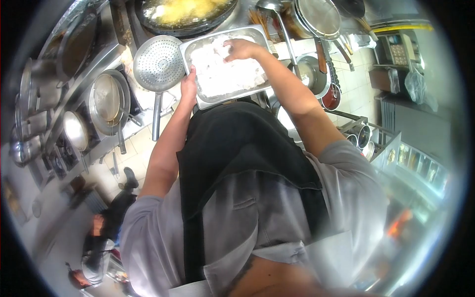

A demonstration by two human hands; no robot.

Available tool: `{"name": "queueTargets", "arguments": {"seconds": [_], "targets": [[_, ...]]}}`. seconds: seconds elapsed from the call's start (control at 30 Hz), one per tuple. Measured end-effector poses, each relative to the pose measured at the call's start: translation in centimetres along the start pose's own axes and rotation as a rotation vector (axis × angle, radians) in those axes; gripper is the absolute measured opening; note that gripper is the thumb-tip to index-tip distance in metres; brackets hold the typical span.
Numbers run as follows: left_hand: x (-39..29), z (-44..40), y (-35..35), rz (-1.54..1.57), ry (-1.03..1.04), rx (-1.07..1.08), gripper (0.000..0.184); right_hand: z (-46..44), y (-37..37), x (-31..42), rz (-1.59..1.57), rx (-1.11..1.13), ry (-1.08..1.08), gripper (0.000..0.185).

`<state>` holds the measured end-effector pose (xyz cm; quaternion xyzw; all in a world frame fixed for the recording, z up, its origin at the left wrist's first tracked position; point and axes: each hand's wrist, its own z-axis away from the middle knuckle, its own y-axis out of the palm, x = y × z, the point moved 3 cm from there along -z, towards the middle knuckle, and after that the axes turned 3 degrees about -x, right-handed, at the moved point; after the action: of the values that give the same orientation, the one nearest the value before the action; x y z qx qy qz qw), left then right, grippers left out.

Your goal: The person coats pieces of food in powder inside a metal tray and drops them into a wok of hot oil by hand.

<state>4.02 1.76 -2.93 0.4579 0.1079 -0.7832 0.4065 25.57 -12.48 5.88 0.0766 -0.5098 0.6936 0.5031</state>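
Note:
My left hand (188, 85) grips the left edge of a rectangular metal tray (208, 103), held level in front of my black apron. White, floury pieces (222, 74) fill the tray, too bright to tell apart. Over the tray's upper right part, my right hand (239, 50) reaches into the white contents with fingers bent; what is between the fingertips cannot be made out. Just left of the tray lies a perforated skimmer (158, 63) with its handle toward me. Beyond the tray a dark wok (185, 27) holds yellow food in bubbling oil.
Strainers and pans (110, 102) stand on the left counter. At the upper right are a ladle (284, 27), a round sieve (319, 19) and a pot (311, 74). Another person (99, 247) is at the lower left. Shelving (396, 54) stands at the far right.

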Motion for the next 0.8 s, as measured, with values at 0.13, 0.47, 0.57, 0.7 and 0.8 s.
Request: {"name": "queueTargets", "arguments": {"seconds": [0.13,0.47,0.57,0.7,0.8], "targets": [[-0.7,0.5,0.2,-0.048,0.011,-0.035,0.065,0.4,-1.9,0.3,0.057,-0.082,-0.129,0.076],[-1.0,0.7,0.4,-0.045,-0.034,-0.035,0.062,2.5,-3.7,-1.8,-0.096,-0.006,-0.042,0.061],[-1.0,0.7,0.4,-0.055,-0.035,-0.042,0.062,2.0,-2.9,-3.0,0.282,-0.083,-0.010,0.057],[-0.8,0.7,0.4,-0.040,-0.017,-0.024,0.063,2.3,-2.2,-2.8,0.479,-0.226,0.011,0.054],[-0.8,0.6,0.1,-0.098,-0.020,-0.051,0.063,2.0,-0.8,-2.5,0.597,-0.290,-0.087,0.050]]}}
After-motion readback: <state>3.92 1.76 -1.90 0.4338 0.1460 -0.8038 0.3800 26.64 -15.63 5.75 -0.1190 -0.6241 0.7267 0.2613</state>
